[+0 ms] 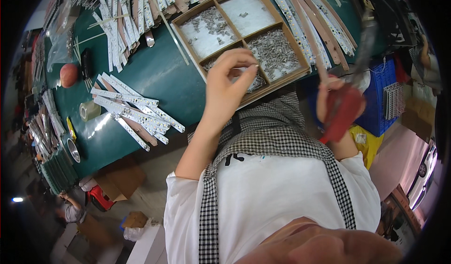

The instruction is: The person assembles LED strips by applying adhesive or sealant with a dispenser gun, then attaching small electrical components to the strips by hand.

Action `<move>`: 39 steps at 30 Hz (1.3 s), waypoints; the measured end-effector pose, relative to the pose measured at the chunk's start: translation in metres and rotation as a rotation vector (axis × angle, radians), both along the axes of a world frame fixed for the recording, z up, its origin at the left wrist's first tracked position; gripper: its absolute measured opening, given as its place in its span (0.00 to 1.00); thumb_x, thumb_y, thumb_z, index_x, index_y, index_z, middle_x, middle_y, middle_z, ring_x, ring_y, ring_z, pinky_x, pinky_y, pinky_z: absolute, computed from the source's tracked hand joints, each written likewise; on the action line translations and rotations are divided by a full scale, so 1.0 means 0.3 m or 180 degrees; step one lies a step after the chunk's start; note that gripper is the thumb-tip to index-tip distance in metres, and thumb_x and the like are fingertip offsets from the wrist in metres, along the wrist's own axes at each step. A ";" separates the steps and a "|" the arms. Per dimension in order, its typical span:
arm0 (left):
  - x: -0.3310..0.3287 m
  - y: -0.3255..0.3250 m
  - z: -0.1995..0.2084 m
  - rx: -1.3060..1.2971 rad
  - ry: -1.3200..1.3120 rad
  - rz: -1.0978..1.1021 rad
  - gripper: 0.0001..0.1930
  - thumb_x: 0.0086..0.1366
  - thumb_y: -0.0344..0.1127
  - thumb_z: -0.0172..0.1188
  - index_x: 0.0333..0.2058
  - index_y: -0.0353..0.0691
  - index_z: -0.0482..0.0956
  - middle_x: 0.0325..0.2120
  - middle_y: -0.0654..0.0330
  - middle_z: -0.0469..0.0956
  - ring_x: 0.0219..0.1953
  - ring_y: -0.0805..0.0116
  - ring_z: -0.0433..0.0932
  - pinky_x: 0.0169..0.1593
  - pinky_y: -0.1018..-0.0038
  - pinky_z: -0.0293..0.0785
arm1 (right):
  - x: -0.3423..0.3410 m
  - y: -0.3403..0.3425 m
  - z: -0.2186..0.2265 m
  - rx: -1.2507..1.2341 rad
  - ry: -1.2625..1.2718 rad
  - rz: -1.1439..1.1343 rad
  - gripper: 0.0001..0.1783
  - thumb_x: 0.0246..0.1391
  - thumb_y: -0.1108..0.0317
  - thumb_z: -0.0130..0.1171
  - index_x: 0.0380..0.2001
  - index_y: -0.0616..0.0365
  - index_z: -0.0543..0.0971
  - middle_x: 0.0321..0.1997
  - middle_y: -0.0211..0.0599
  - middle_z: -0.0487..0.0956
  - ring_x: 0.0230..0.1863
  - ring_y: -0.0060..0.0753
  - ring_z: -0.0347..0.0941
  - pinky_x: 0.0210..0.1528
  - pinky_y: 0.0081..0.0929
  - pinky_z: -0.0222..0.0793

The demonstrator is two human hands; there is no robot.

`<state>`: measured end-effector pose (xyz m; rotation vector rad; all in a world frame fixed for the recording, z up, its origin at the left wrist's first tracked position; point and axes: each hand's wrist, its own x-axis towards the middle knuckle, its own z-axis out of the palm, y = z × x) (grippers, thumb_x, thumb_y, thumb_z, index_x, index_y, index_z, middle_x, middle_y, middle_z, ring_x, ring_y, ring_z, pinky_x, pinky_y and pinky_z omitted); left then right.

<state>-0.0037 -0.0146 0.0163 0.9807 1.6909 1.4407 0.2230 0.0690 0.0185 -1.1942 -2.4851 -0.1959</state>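
My left hand (228, 83) is over the near left compartment of a wooden divided tray (303, 71). Its thumb and forefinger are pinched together, and whatever is between them is too small to make out. Small metal pieces (275, 53) lie in the tray, most densely in the near right compartment. To the right of the tray, my right hand (323, 102) is closed around a red-handled tool (343, 107). Motion smears this tool, so its exact kind does not show. A dark, blurred shaft (364, 48) rises above it.
Light strips (136, 109) lie crossed on the green table (183, 92), with more heaped (127, 24) behind and right of the tray. An apple (69, 75), a tape roll (89, 110) and a metal cup (73, 150) sit at left. A blue crate (383, 90) stands at right.
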 end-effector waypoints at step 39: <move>0.169 -0.063 -0.054 0.0187 0.0760 0.0190 0.07 0.57 0.26 0.55 0.35 0.33 0.70 0.42 0.53 0.74 0.36 0.69 0.76 0.40 0.78 0.72 | -0.026 -0.026 -0.111 -0.2771 0.3702 0.1292 0.21 0.52 0.74 0.50 0.49 0.63 0.59 0.46 0.38 0.64 0.36 0.28 0.68 0.33 0.21 0.65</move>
